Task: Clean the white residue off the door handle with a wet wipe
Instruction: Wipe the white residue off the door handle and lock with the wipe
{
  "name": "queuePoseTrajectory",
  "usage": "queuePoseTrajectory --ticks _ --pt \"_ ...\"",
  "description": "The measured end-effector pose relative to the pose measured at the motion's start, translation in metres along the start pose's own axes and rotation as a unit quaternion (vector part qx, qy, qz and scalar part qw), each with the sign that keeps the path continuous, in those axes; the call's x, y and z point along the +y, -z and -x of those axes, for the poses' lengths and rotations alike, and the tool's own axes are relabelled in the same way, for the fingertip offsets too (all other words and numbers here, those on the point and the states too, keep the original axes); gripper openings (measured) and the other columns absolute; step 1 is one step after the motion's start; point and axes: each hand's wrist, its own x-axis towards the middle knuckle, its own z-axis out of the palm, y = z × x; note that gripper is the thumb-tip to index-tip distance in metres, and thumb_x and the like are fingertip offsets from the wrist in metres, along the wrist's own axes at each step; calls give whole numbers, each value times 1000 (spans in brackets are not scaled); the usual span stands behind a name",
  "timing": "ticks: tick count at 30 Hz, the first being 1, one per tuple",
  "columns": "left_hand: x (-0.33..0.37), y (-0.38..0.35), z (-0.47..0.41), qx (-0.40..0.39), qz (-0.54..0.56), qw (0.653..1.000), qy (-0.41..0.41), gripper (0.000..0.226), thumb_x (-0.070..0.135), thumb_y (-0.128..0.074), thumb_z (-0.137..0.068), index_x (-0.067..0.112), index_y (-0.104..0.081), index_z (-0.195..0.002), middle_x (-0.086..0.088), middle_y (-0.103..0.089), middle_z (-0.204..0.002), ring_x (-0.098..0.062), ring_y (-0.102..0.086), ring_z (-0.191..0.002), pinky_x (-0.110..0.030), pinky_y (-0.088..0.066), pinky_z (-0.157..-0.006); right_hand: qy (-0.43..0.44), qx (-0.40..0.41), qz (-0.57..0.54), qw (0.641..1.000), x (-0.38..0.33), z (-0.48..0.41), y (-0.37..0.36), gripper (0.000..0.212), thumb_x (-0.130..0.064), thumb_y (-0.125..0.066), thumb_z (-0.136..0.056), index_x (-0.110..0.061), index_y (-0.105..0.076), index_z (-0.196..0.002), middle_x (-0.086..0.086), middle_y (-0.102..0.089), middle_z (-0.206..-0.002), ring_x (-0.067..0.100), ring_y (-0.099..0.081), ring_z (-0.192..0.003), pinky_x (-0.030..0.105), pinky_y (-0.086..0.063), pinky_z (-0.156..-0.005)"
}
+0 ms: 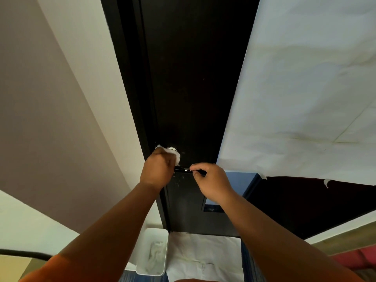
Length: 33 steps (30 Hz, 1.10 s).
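Note:
A dark door [189, 78] carries a black lever handle [184, 170] with white specks on it. My left hand [157, 169] is closed around a crumpled white wet wipe [176, 154] and presses it at the left, inner end of the handle. My right hand [211, 181] grips the handle's right end between thumb and fingers. Only the short middle stretch of the handle shows between the two hands. More white specks dot the door just below the handle.
A white bin [151, 251] with a used wipe inside stands on the floor by the door's foot. White paper [203, 259] covers the floor there. A large white sheet [305, 88] hangs to the right, and a pale wall [50, 98] rises at left.

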Motion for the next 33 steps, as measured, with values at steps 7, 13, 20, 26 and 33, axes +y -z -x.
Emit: queuePoseTrajectory --ticks 7,13,20,26,33 --pt "15 -9 13 97 372 872 304 11 24 -74 -87 15 -78 -93 -3 -73 -87 -21 -69 -84 -28 -54 -72 -2 -1 -7 1000 1 1 1 24 -22 -61 -99 -30 -71 -119 -12 -68 -125 -1 -58 -107 1 -39 -77" --pt "28 -20 10 77 683 586 429 19 13 -64 -97 3 -66 -114 -14 -73 -92 -25 -73 -76 -35 -62 -62 5 -1 -7 1000 0 3 1 23 -20 -61 -98 -29 -72 -118 -13 -68 -125 2 -60 -109 9 -47 -87" --pt "20 -32 -4 8 774 466 428 33 25 -57 -102 7 -62 -130 -11 -71 -104 -23 -70 -86 -36 -60 -68 20 -6 15 1000 1 5 2 25 -20 -62 -98 -27 -72 -119 -11 -67 -125 2 -60 -105 3 -41 -82" --pt "18 -34 -14 27 743 491 454 28 21 -59 -101 9 -64 -125 -4 -67 -99 -18 -65 -86 -33 -57 -90 19 2 15 1000 3 3 0 24 -20 -62 -98 -27 -73 -118 -12 -67 -128 4 -60 -113 2 -39 -86" --pt "28 -14 9 137 410 842 322 4 18 -80 -81 19 -77 -78 -2 -76 -80 -16 -73 -72 -20 -57 -63 20 10 11 1000 4 1 -2 23 -20 -61 -99 -28 -73 -117 -12 -68 -125 3 -61 -112 -2 -38 -80"
